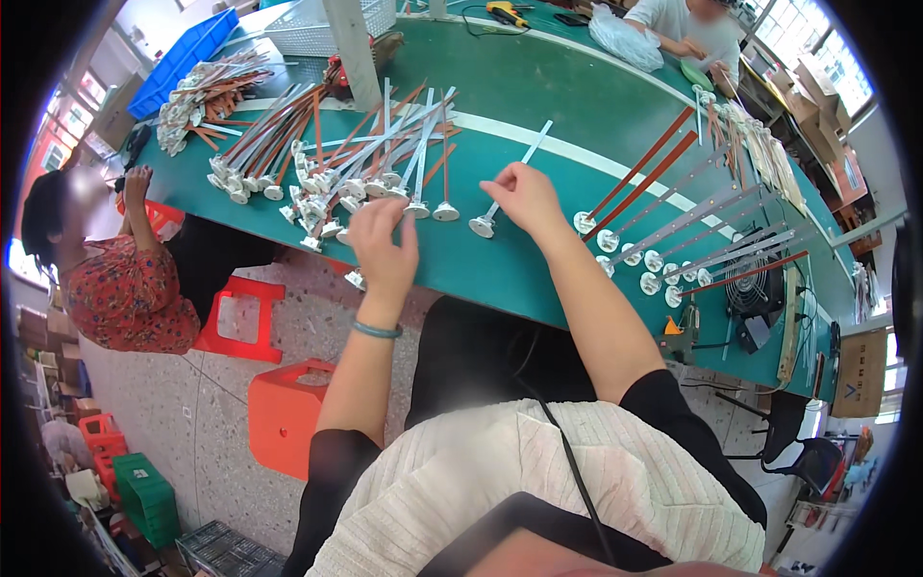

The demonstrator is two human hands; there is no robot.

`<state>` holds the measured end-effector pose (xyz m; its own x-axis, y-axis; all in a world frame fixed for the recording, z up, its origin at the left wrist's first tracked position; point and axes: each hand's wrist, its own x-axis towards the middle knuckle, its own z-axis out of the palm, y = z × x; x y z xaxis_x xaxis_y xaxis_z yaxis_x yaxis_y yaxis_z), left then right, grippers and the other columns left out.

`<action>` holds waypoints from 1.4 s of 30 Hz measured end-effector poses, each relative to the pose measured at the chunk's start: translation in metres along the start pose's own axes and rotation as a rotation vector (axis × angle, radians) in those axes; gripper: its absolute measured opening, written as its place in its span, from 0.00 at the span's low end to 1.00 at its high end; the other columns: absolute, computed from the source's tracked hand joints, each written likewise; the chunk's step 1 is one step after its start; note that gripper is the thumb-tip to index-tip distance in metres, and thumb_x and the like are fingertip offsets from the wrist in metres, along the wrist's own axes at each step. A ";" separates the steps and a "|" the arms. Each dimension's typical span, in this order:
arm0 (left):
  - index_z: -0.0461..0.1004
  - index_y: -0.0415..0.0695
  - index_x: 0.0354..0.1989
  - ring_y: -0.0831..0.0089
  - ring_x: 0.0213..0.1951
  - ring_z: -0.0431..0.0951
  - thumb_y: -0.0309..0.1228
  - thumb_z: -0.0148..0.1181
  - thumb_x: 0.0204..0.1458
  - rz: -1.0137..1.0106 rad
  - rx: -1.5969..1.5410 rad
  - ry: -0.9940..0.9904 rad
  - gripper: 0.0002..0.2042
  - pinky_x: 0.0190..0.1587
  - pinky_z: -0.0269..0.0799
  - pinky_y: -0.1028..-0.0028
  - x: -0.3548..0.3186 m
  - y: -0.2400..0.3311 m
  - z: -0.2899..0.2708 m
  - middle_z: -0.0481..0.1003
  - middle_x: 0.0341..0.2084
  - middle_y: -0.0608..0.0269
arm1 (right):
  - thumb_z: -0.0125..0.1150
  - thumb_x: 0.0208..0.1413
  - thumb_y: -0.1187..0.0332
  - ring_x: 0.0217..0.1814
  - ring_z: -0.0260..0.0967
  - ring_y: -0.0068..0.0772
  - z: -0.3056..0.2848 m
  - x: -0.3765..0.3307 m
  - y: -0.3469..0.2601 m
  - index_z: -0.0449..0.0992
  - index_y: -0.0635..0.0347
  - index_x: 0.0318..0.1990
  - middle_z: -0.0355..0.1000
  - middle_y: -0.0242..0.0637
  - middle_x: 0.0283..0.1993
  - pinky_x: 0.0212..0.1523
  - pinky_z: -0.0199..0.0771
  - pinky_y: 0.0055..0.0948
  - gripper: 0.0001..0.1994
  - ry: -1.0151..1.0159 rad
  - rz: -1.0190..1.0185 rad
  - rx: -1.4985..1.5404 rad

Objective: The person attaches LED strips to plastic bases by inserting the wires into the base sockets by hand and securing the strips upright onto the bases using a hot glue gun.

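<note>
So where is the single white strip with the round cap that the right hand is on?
In the head view the white strip lies alone on the green table under the right hand, between the heap of strips at left and the laid-out row at right.

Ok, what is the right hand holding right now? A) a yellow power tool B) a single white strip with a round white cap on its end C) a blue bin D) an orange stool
B: the right hand pinches one white strip lying on the green table, its round cap toward the table edge.
</note>
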<state>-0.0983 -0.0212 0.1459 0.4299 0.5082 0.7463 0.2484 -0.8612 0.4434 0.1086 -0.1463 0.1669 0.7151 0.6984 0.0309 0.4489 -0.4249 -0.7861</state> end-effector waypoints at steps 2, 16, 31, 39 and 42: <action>0.77 0.47 0.44 0.59 0.52 0.69 0.28 0.66 0.46 -0.003 -0.111 -0.104 0.15 0.53 0.61 0.59 -0.009 0.022 0.007 0.74 0.44 0.60 | 0.72 0.47 0.60 0.29 0.76 0.32 -0.006 -0.009 0.005 0.72 0.64 0.38 0.76 0.39 0.31 0.26 0.74 0.30 0.19 0.083 0.003 -0.294; 0.80 0.49 0.30 0.66 0.40 0.75 0.26 0.71 0.39 0.128 -0.121 -0.152 0.09 0.48 0.63 0.64 -0.004 0.024 0.006 0.78 0.32 0.68 | 0.70 0.46 0.63 0.40 0.75 0.43 0.003 -0.019 0.010 0.73 0.61 0.41 0.75 0.42 0.37 0.41 0.75 0.38 0.18 0.129 0.032 0.138; 0.80 0.50 0.43 0.61 0.50 0.73 0.30 0.70 0.43 0.094 -0.093 -0.181 0.16 0.56 0.62 0.59 0.006 0.007 0.000 0.76 0.45 0.64 | 0.64 0.55 0.69 0.51 0.71 0.35 0.026 -0.037 0.000 0.69 0.60 0.58 0.68 0.44 0.57 0.47 0.74 0.30 0.23 0.008 -0.176 0.215; 0.64 0.48 0.63 0.51 0.68 0.53 0.48 0.63 0.52 -0.242 0.350 0.028 0.32 0.66 0.40 0.40 -0.019 -0.031 -0.042 0.58 0.65 0.52 | 0.66 0.54 0.69 0.59 0.67 0.41 0.051 -0.040 0.002 0.61 0.63 0.65 0.62 0.50 0.63 0.53 0.74 0.33 0.32 0.043 -0.077 0.305; 0.64 0.47 0.63 0.51 0.68 0.54 0.47 0.62 0.53 -0.237 0.234 0.038 0.31 0.66 0.40 0.39 -0.009 -0.030 -0.021 0.59 0.65 0.51 | 0.67 0.54 0.68 0.62 0.65 0.43 0.073 -0.020 -0.005 0.60 0.65 0.65 0.61 0.52 0.64 0.55 0.73 0.35 0.32 0.012 -0.059 0.437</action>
<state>-0.1277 0.0002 0.1361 0.3044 0.6909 0.6557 0.5324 -0.6943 0.4843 0.0530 -0.1159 0.1251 0.7024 0.7062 0.0892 0.2227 -0.0991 -0.9698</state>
